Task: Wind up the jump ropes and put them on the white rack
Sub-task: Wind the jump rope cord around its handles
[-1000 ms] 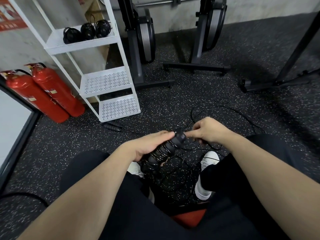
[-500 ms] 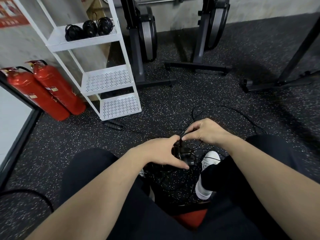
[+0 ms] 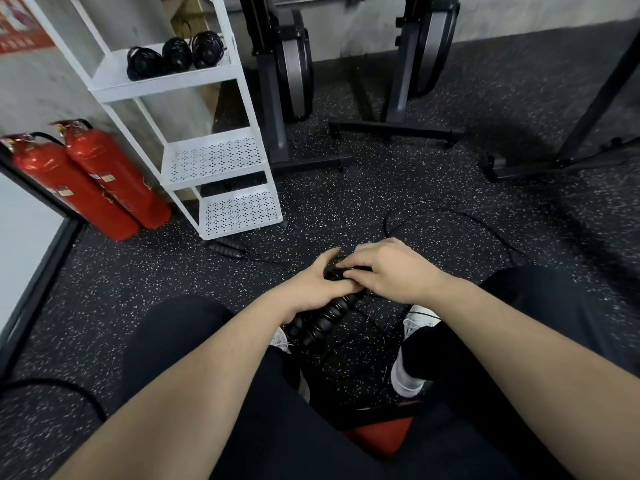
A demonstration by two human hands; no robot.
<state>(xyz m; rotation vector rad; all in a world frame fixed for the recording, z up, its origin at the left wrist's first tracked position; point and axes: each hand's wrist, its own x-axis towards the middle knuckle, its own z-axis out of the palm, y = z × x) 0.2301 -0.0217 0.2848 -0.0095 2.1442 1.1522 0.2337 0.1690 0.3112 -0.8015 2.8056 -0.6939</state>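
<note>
Single head-worn wide-angle view, looking forward and steeply down: forearms and knees nearest, speckled floor (image 3: 346, 209) at mid-distance, white rack (image 3: 214, 157) far left, wall beyond

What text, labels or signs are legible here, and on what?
None legible.
Red wall sign: pale characters, too blurred to read.
Labels on the two fire extinguishers: too small to read.
White rack and jump rope handles: no visible text.
</note>
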